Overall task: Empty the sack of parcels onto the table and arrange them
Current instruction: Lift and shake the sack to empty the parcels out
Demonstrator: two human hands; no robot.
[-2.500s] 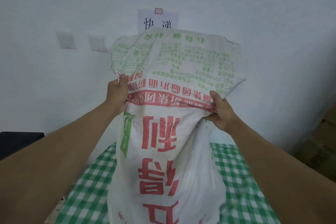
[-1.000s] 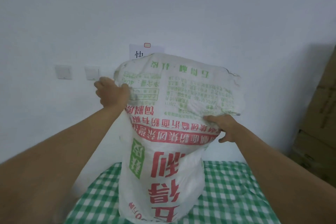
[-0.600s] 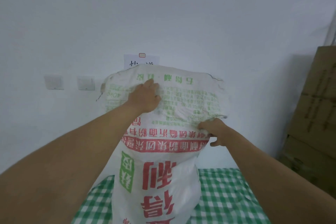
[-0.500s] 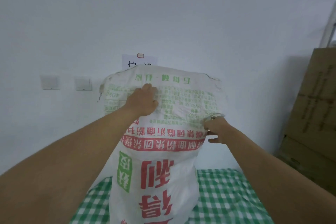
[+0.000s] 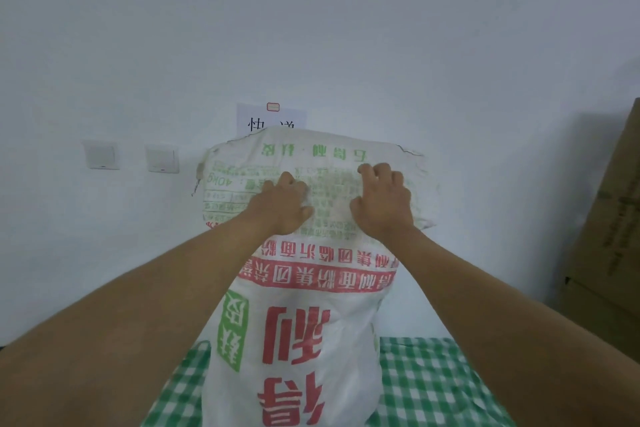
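A white woven sack [image 5: 298, 315] with red and green print hangs upside down over the green-checked table [image 5: 429, 381], its sewn bottom end uppermost. My left hand [image 5: 282, 208] pinches the fabric near the top at centre-left. My right hand [image 5: 382, 201] clutches the fabric beside it, further right. The sack's mouth is below the frame edge, and no parcels show.
A white wall stands close behind, with two switch plates [image 5: 131, 158] and a paper sign [image 5: 270, 120] partly hidden by the sack. Stacked cardboard boxes [image 5: 609, 246] rise at the right edge.
Both hands have shifted from the sack's sides up onto its top part, the right hand last. The sack has been lifted higher and my view has tilted upward.
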